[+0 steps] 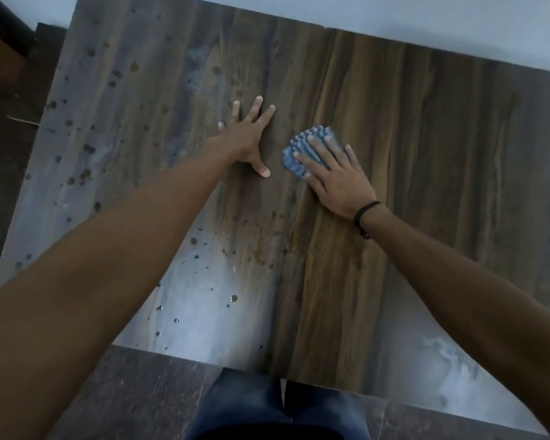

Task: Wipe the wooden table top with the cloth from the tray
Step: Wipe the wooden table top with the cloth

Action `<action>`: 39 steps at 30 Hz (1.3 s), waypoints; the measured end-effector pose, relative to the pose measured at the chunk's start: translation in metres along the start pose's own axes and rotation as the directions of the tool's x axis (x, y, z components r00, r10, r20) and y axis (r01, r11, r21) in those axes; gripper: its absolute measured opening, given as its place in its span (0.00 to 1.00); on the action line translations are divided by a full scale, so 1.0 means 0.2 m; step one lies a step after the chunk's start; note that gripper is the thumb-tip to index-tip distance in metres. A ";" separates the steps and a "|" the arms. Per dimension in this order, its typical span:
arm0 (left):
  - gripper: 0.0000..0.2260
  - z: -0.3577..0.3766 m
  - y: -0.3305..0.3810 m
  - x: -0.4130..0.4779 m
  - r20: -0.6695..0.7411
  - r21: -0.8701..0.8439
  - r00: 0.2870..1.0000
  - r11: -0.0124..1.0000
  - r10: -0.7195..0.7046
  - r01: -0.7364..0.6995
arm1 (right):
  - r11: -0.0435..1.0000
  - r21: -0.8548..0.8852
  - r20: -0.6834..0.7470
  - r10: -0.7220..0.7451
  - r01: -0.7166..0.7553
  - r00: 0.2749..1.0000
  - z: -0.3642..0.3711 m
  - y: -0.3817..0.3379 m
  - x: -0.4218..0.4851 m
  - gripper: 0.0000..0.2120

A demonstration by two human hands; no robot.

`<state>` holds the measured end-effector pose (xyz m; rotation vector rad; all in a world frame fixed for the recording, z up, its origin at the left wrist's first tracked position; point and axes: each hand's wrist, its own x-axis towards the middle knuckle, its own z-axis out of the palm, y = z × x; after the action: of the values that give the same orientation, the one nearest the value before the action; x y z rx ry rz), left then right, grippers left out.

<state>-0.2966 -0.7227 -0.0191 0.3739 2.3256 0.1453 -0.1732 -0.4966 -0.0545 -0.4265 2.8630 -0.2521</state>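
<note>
The wooden table top [426, 160] fills most of the view, with dark streaked grain. A small blue cloth [302, 147] lies near its middle. My right hand [334, 176] presses flat on the cloth with straight, spread fingers, and the cloth sticks out beyond the fingertips to the upper left. My left hand [248, 138] rests flat on the bare wood just left of the cloth, fingers spread, holding nothing. Many water drops [86, 150] dot the left part and the near middle of the table. No tray is in view.
A pale wall [426, 17] runs along the table's far edge. Dark tiled floor [140, 392] shows at the near edge and on the left. My jeans [267, 408] are at the bottom centre. A black band [364, 211] circles my right wrist.
</note>
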 end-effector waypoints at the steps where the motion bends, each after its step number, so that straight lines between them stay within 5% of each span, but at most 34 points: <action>1: 0.65 0.00 -0.01 0.00 0.000 0.001 1.000 1.000 0.007 -0.007 | 1.000 -0.009 -0.004 0.005 -0.005 1.000 -0.01 0.04 0.02 0.24; 6: 0.66 -0.01 0.00 -0.01 0.002 0.039 1.000 0.999 0.017 -0.017 | 0.924 0.144 -0.045 0.362 -0.353 0.931 -0.09 -0.03 0.22 0.25; 10: 0.66 -0.04 -0.07 -0.04 0.051 0.123 0.998 0.992 0.036 -0.042 | 1.000 -0.011 -0.029 -0.023 0.023 0.999 0.07 -0.23 -0.09 0.24; 12: 0.67 -0.02 -0.09 -0.09 0.086 0.201 0.996 0.978 0.035 -0.051 | 0.994 -0.033 -0.010 -0.102 0.102 0.995 0.06 -0.15 -0.09 0.24; 17: 0.69 0.04 -0.10 -0.14 0.091 0.212 0.994 0.974 0.063 -0.082 | 0.942 0.115 -0.034 0.321 -0.315 0.946 -0.05 -0.16 0.15 0.25; 20: 0.69 0.02 -0.10 -0.15 0.068 0.192 0.996 0.979 0.063 -0.075 | 0.999 -0.018 -0.021 -0.041 0.040 0.999 0.07 -0.32 -0.03 0.24; 22: 0.69 0.02 -0.11 -0.16 0.052 0.180 0.997 0.982 0.055 -0.064 | 0.990 -0.039 0.003 -0.135 0.135 0.991 0.06 -0.24 -0.03 0.23; 28: 0.68 0.07 -0.10 -0.16 0.039 0.130 0.999 0.991 0.020 -0.025 | 0.955 0.138 0.001 0.266 -0.263 0.964 -0.14 -0.07 0.42 0.25; 36: 0.64 0.09 -0.08 -0.26 0.006 0.120 1.000 0.993 0.017 -0.017 | 0.993 -0.027 -0.012 -0.117 0.117 0.993 0.22 -0.49 -0.43 0.25; 39: 0.65 0.17 -0.11 -0.34 0.052 0.123 0.999 0.992 0.002 -0.009 | 0.984 -0.069 -0.023 -0.164 0.162 0.986 0.16 -0.36 -0.31 0.24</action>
<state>-0.2311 -0.7657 -0.0019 0.4404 2.2884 -0.0053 -0.0883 -0.5508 -0.0583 -0.6770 2.8736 -0.1921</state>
